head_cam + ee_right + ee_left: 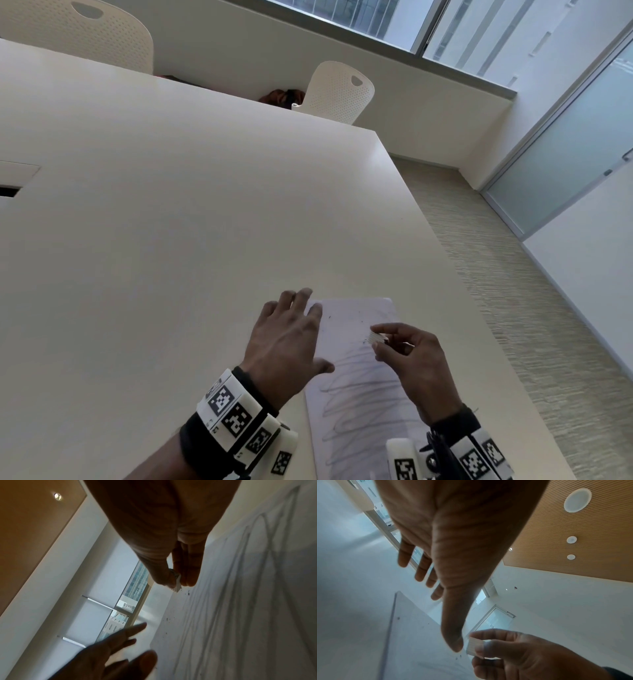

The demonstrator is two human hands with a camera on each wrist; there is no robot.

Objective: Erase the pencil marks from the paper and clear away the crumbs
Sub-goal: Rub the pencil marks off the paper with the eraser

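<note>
Pinching eraser [377, 338], right hand [416, 363].

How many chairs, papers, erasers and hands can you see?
Chairs: 2 (one far left, one by the table's far edge)
Paper: 1
Eraser: 1
Hands: 2 (left hand, right hand)
Total: 6

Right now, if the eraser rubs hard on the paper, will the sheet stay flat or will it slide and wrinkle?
The paper looks like one thin loose sheet on a smooth table, so it would probably slide. Being thin, it may wrinkle under hard strokes. The left hand is spread at its far left edge, which likely helps, while the right hand pinches the eraser.
</note>
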